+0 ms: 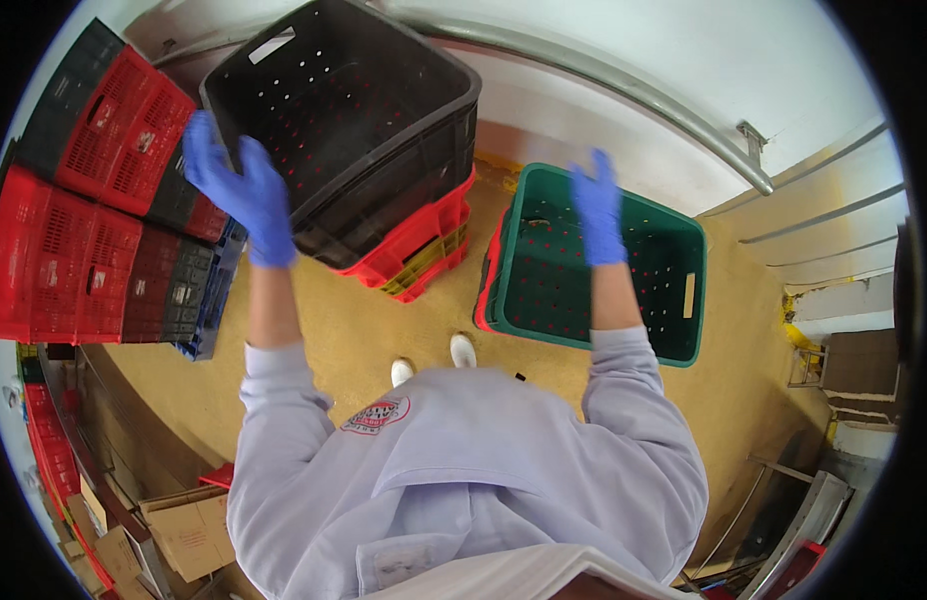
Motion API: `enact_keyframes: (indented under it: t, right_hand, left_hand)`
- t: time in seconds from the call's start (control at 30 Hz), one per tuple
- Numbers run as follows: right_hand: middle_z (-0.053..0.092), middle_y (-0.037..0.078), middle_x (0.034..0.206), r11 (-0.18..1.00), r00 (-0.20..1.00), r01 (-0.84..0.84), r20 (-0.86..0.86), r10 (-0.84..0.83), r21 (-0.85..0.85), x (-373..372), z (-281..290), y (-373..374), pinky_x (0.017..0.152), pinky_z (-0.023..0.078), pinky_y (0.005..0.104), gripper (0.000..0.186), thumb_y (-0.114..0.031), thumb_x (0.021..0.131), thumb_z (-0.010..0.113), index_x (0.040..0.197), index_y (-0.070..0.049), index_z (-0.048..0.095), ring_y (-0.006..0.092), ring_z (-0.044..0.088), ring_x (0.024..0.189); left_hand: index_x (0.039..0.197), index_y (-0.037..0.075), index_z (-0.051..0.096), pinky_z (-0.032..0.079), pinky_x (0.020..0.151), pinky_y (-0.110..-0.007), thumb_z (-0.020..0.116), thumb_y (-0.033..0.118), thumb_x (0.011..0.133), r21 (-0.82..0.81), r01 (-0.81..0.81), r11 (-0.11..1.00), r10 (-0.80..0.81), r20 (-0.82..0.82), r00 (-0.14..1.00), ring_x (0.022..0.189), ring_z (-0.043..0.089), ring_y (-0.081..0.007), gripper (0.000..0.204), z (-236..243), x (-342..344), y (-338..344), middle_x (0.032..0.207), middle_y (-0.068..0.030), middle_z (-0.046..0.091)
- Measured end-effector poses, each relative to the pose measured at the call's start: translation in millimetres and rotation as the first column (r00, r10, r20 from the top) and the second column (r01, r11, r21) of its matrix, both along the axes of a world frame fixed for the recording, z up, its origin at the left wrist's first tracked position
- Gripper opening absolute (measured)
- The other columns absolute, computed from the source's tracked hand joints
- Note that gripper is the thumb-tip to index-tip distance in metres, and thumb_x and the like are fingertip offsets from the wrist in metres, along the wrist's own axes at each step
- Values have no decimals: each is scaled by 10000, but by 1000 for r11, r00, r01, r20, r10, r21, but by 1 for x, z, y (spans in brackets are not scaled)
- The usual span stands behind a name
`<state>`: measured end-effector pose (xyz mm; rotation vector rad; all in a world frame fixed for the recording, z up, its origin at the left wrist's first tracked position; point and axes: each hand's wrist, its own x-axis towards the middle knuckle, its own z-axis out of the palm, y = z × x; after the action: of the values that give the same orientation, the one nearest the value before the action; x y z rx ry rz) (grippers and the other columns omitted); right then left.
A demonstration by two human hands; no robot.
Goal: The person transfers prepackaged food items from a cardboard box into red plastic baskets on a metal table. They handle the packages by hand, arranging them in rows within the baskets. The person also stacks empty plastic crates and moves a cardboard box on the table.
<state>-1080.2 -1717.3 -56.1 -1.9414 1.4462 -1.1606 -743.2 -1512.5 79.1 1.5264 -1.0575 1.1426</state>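
Beneath our chest, two white shoes (463, 351) stand close to the stacks on the yellow floor (359, 320); a crate sliding off could, we judge, land on the toes.

Ahead, our gloved right hand (599, 215) is over the green crate (664, 285), blurred, fingers extended, thumb set apart, nothing visibly gripped. Whether it touches the rim we cannot tell. The green crate sits on a red crate (491, 265); pressing hard on one edge could tip or shift it.

Our gloved left hand (246, 200) has its fingers spread at the near left side of the black crate (409, 170), holding nothing we can see; contact is unclear. The black crate tops red and yellow crates (424, 250). A one-sided push could, we think, skew that pile, and fingers could be pinched against the red and black stack (104, 250) on the left, above a blue pallet (210, 305).

Beyond, a metal rail (624, 85) runs along the white wall; a crate raised carelessly could knock it.
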Motion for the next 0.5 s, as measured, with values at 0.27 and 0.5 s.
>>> enact_keyframes:
  t: [0.27, 0.5]
  right_hand:
    - [535, 186, 1097, 364, 225, 931, -819, -528, 21, -364, -130, 70, 823, 426, 444, 603, -404, 652, 631, 1113, -35, 509, 345, 526, 999]
    - [617, 145, 727, 652, 696, 703, -463, -549, 283, -413, -188, 117, 551, 457, 375, 197, -126, 713, 577, 819, 40, 587, 266, 609, 667]
  left_hand:
    - [1325, 30, 275, 264, 1012, -344, 646, 309, 747, 223, 966, 130, 45, -975, 219, 1208, 345, -280, 741, -239, -197, -33, 1297, -173, 377]
    - [911, -1, 591, 463, 668, -359, 549, 132, 624, 132, 980, 149, 325, -942, 77, 759, 600, -240, 319, -306, -221, -36, 800, -128, 624]
